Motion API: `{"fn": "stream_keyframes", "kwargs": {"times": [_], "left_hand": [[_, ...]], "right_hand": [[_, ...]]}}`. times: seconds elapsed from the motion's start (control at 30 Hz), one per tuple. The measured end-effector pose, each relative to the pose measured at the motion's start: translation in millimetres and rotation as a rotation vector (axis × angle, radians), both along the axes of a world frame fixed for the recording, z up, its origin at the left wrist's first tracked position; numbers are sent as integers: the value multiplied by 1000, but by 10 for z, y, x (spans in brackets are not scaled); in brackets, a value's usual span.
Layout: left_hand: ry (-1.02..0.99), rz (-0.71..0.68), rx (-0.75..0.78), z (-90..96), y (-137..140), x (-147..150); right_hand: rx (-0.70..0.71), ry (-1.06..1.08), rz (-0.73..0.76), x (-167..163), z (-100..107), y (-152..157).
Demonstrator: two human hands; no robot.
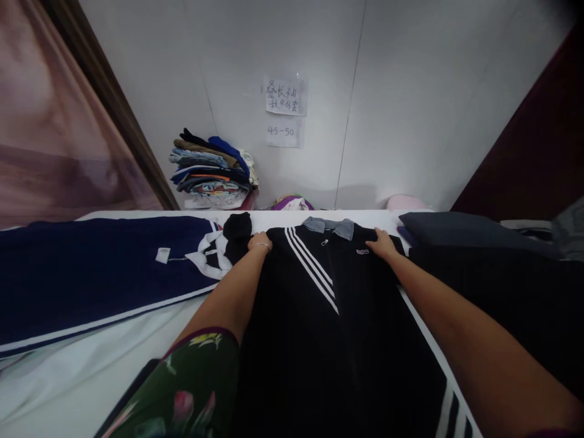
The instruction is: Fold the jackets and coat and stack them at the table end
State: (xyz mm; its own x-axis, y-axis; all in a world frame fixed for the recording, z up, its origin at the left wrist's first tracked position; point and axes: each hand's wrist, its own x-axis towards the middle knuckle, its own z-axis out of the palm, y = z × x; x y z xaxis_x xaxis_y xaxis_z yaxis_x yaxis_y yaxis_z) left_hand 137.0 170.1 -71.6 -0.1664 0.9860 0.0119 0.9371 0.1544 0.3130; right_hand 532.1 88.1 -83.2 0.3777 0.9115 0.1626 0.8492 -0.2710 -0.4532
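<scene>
Matt black ribbed-knit jacket (328,316) with smooth white stripes and a grey cloth collar. Navy cloth garment (91,274), soft and matt. White tabletop (82,371) faintly glossy. Paper notes (286,97) on a smooth wall.

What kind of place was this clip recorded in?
Probably a clothes-sorting or folding workroom: both hands lie on a black jacket spread on a white table, a stack of folded clothes sits behind, and handwritten paper labels hang on the wall.

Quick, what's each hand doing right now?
Left hand: resting on the black jacket at its shoulder, grip unclear.
Right hand: flat on the jacket's other shoulder, holding nothing.
</scene>
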Motion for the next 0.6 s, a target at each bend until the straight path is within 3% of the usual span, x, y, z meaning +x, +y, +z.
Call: {"fn": "stream_keyframes", "kwargs": {"times": [0.13,0.23,0.33,0.47,0.6], "left_hand": [[-5,-115,81,50,-107,139],[-29,-221,138,154,-77,422],[-75,-297,141,157,-24,821],[-147,-326,124,16,33,1375],[-244,-219,83,-123,124,1743]], "right_hand": [[-61,-116,215,-283,-159,-274],[-201,-279,321,-363,-287,-493],[-262,-332,292,-377,-424,-657],[-233,-342,281,-378,-517,-729],[-202,-338,270,-375,-530,-717]]}}
